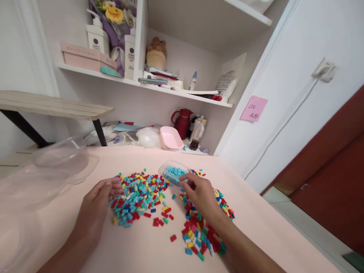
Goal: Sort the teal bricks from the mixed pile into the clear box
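Note:
Small toy building bricks (pixel 142 193) in mixed colours lie heaped on the table's left-middle part, many of them light blue. My left hand (pixel 99 195) is at this heap's left edge, thumb pressed against the bent fingers; whatever they hold is hidden. A clear plastic container (pixel 163 172) holding light blue bricks (pixel 174 171) stands behind the heaps. Over its near right rim is my right hand (pixel 200 193), thumb and forefinger closed together, with any brick between them too small to make out. A second mixed heap (pixel 196 237) lies partly beneath my right wrist and forearm.
Clear plastic tubs and lids (pixel 61 159) are on the left of the pink-covered table (pixel 136 254). Behind the table stand a pink basin (pixel 171 138), a red jug (pixel 183 123) and a dark-liquid bottle (pixel 197 136). A wooden stand (pixel 57 106) is at left, shelves (pixel 184 96) above.

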A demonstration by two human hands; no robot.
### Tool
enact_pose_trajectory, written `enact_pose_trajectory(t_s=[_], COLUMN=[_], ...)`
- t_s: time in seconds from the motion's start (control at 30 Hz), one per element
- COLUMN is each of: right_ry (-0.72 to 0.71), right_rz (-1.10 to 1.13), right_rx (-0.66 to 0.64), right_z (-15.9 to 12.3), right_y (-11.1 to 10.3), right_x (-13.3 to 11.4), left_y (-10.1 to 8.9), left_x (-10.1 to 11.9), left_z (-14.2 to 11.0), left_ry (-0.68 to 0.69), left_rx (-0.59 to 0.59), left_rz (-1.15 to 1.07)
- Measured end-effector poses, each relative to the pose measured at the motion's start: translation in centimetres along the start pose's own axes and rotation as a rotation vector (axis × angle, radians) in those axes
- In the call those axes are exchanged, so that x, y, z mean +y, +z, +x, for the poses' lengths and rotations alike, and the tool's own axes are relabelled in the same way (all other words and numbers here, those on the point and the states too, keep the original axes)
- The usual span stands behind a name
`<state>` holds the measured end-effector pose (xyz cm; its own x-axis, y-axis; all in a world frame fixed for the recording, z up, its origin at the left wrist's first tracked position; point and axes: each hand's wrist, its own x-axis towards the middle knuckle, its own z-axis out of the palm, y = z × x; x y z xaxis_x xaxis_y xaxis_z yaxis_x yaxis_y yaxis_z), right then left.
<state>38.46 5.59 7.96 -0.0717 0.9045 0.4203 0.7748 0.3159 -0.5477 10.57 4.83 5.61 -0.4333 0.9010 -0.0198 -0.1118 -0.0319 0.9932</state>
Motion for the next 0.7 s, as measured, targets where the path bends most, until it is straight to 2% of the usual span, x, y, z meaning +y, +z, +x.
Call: enact_pose_trajectory(t_s=[0.07,0.13,0.23,0.3,0.4,0.5,0.57,0.7], right_ry=[0.018,-0.006,-0.054,-0.059,-0.075,-0.191,-0.244,-0.254], right_rz=[0.036,0.054,0.130,0.214,0.294,0.261,0.213,0.079], right_rx=[0.107,0.158,0.182,0.171,0.097,-0.026,-0.120,-0.249], right_z=[0.7,1.3,1.5,1.3,0.5,-0.4,-0.9,-1.4], right_y=[-0.2,-0.5,-1.1,-1.5,-1.8,-1.2,-0.5,1.1], right_x=[1.0,1.8,2.1,1.5,-0.2,-1.4,-1.5,-0.7], left_y=[0.1,0.3,0.5,0.4,0.3,0.1,0.1,0.2], left_x=[0.2,0.3,0.4,0.3,0.3,0.2,0.2,0.2], left_z=[-0.1,-0.2,-0.2,-0.2,-0.2,-0.2,-0.1,0.0], left_ry=[0.006,0.021,0.024,0.020,0.034,0.047,0.045,0.037], left_rx=[-0.001,0.002,0.009,0.011,0.012,0.007,-0.001,-0.006], left_rz=[0.011,0.024,0.024,0.020,0.025,0.037,0.034,0.028])
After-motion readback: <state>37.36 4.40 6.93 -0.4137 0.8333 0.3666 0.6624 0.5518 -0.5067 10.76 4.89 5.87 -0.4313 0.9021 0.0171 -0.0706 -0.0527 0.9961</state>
